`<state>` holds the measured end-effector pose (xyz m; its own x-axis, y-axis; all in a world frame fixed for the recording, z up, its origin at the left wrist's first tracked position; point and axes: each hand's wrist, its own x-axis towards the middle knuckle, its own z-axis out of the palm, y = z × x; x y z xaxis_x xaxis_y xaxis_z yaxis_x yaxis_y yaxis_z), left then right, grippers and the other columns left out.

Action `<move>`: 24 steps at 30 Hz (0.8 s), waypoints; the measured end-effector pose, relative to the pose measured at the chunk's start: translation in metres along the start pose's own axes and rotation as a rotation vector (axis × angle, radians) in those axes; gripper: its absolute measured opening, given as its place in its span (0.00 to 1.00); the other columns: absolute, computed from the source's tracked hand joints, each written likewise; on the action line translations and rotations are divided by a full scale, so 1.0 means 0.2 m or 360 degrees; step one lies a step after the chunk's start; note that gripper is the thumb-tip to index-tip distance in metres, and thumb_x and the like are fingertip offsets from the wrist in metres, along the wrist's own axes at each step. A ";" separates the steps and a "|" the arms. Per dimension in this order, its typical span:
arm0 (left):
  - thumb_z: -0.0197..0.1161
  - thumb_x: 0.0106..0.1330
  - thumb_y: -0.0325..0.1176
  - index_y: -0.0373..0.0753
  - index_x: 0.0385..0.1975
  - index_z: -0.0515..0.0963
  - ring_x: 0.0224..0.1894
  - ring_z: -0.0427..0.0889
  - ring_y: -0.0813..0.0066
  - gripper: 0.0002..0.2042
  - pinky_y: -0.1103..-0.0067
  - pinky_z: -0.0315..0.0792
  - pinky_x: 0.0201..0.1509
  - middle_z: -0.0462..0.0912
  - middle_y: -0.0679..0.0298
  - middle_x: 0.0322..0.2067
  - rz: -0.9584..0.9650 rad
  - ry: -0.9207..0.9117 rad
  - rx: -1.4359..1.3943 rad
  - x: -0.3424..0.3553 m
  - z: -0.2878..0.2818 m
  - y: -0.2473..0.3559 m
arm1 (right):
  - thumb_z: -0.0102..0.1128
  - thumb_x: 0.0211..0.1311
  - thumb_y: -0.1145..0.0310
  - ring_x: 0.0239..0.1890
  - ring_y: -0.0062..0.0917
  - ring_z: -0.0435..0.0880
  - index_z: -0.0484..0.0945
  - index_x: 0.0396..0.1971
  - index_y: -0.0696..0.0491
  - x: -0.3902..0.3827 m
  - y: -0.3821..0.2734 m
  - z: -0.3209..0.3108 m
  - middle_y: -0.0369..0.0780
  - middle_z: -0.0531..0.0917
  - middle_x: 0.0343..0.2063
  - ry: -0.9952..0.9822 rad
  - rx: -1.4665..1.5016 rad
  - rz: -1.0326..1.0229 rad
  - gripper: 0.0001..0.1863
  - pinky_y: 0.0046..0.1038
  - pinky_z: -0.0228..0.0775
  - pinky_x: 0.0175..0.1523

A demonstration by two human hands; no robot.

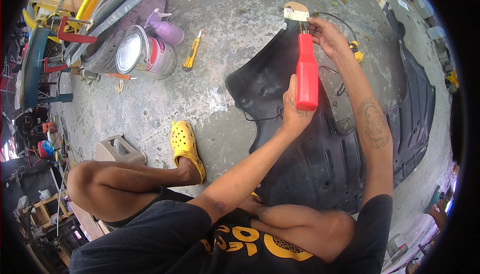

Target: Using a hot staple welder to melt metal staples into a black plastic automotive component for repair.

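Observation:
My left hand (295,111) grips the handle of a red gun-shaped tool (307,71) with two metal prongs at its far end. The prongs meet a pale strip (297,15) across the far tip of a large black moulded plastic panel (295,159). Beside the prongs, my right hand (327,36) has its thumb and forefinger closed on the edge of that strip. Its other fingers curl loosely. A brown rounded piece (297,7) juts out past the strip. The panel lies on the concrete floor, partly hidden under my arms.
A yellow cutter knife (192,51), paint can (155,56), purple spray bottle (167,29) and tyre (107,49) are at the left. A beige step stool (120,150) stands near my yellow clog (185,146). A black cord runs to a yellow tool (356,51).

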<state>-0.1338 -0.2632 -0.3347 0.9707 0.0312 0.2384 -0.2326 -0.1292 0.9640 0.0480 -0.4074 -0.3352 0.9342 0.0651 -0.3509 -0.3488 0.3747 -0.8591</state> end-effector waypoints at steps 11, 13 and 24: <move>0.61 0.57 0.19 0.34 0.38 0.66 0.32 0.82 0.44 0.13 0.67 0.75 0.36 0.76 0.50 0.27 -0.0024 0.0028 0.0018 0.00 0.00 0.03 | 0.64 0.62 0.68 0.34 0.25 0.82 0.76 0.37 0.56 0.00 0.00 0.00 0.38 0.81 0.32 -0.0031 0.0004 0.0013 0.09 0.30 0.81 0.41; 0.61 0.57 0.19 0.34 0.38 0.66 0.32 0.82 0.44 0.13 0.67 0.75 0.36 0.76 0.50 0.27 -0.0015 0.0034 0.0009 0.00 0.01 0.03 | 0.64 0.62 0.68 0.34 0.25 0.82 0.76 0.37 0.56 0.00 0.00 0.00 0.38 0.81 0.32 -0.0018 0.0006 0.0008 0.09 0.30 0.81 0.41; 0.62 0.57 0.20 0.33 0.40 0.68 0.31 0.81 0.44 0.13 0.66 0.75 0.36 0.76 0.50 0.27 0.0024 0.0015 0.0054 0.01 0.00 0.01 | 0.65 0.62 0.67 0.34 0.24 0.81 0.76 0.36 0.55 0.00 0.00 0.00 0.37 0.80 0.32 -0.0015 0.0011 0.0002 0.09 0.30 0.81 0.40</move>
<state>-0.1328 -0.2626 -0.3323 0.9663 0.0385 0.2544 -0.2451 -0.1633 0.9556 0.0474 -0.4066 -0.3345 0.9344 0.0744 -0.3484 -0.3495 0.3811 -0.8560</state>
